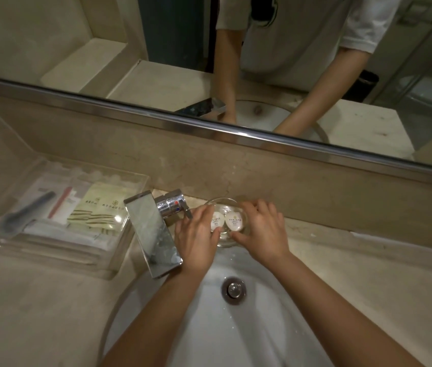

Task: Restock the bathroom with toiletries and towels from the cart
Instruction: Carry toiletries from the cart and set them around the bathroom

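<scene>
A small clear glass dish sits on the counter behind the sink, right of the tap. Two round white wrapped soaps lie side by side in it, one on the left and one on the right. My left hand curls round the dish's left side, its thumb at the left soap's lower edge. My right hand cups the dish's right side, thumb along the front rim. Both hands hide part of the rim.
A chrome tap juts over the white sink just left of my left hand. A clear plastic tray on the left counter holds packets, a comb and a toothbrush. The beige counter and a mirror lie beyond.
</scene>
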Motion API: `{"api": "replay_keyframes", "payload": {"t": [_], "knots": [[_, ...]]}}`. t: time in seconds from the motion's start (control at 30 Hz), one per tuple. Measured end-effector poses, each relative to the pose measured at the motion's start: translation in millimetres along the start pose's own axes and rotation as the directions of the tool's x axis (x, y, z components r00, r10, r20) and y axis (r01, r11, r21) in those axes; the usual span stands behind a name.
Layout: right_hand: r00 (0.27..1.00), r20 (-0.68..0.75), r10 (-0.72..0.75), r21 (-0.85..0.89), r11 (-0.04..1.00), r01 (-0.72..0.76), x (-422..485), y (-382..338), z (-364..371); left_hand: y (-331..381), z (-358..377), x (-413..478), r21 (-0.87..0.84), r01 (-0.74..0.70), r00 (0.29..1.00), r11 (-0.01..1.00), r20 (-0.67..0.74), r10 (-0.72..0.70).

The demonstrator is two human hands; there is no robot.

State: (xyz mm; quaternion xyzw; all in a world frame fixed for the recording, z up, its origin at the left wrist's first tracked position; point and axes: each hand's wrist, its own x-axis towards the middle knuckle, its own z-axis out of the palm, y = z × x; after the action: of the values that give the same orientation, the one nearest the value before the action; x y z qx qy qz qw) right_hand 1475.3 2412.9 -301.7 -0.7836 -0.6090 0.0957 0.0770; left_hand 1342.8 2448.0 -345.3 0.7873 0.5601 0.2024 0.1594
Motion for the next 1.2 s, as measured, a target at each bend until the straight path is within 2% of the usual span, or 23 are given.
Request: {"api": "replay_keyframes", "payload": {"t": [0.2, 0.27, 0.37, 0.47, 0.53, 0.63, 0.73, 0.83, 0.97, 1.2], "knots": [[0.998, -0.028, 0.053, 0.154, 0.987, -0.048, -27.2, 4.3, -18.3, 10.4, -16.1, -21.3, -0.064, -0.071, 0.995, 0.995, 0.072, 0.075], [0.998, -0.015, 0.059, 0.216, 0.975, -0.055, -39.0, 4.5, -27.6, 20.1, -27.6, -32.1, -0.083, -0.08, 0.98, 0.993, 0.175, 0.094], [0.994, 0.013, 0.112, 0.27, 0.956, -0.111, -61.2, 3.5, -46.9, 38.3, -46.9, -48.2, -0.182, -0.041, 0.901, 0.982, 0.419, 0.115], [0.989, 0.056, 0.134, 0.278, 0.95, -0.144, -83.6, 2.2, -69.5, 53.9, -73.0, -58.0, -0.314, 0.047, 0.81, 0.948, 0.568, 0.148], [0.99, 0.085, 0.11, 0.287, 0.949, -0.13, -98.3, 1.2, -86.6, 61.7, -95.3, -63.6, -0.34, 0.019, 0.759, 0.94, 0.617, 0.207], [0.991, 0.123, 0.051, 0.279, 0.957, -0.084, -117.7, -4.8, -114.6, 68.8, -135.5, -71.0, -0.297, -0.113, 0.711, 0.948, 0.642, 0.286], [0.996, 0.084, -0.027, 0.275, 0.961, 0.003, -136.6, -16.9, -140.9, 65.2, -171.8, -84.9, -0.265, -0.151, 0.688, 0.952, 0.664, 0.294], [0.992, 0.026, -0.124, 0.314, 0.943, 0.109, -153.5, -33.0, -159.0, 56.1, -205.3, -106.7, -0.221, -0.126, 0.721, 0.967, 0.649, 0.242], [0.953, 0.016, -0.303, 0.335, 0.9, 0.281, -170.8, -55.8, -167.7, 44.7, -247.1, -148.9, -0.148, -0.049, 0.821, 0.988, 0.557, 0.124], [0.794, 0.081, -0.603, 0.39, 0.752, 0.531, -209.3, -113.0, -162.3, 26.7, -295.4, -258.3, -0.169, 0.162, 0.956, 0.972, 0.271, -0.113]]}}
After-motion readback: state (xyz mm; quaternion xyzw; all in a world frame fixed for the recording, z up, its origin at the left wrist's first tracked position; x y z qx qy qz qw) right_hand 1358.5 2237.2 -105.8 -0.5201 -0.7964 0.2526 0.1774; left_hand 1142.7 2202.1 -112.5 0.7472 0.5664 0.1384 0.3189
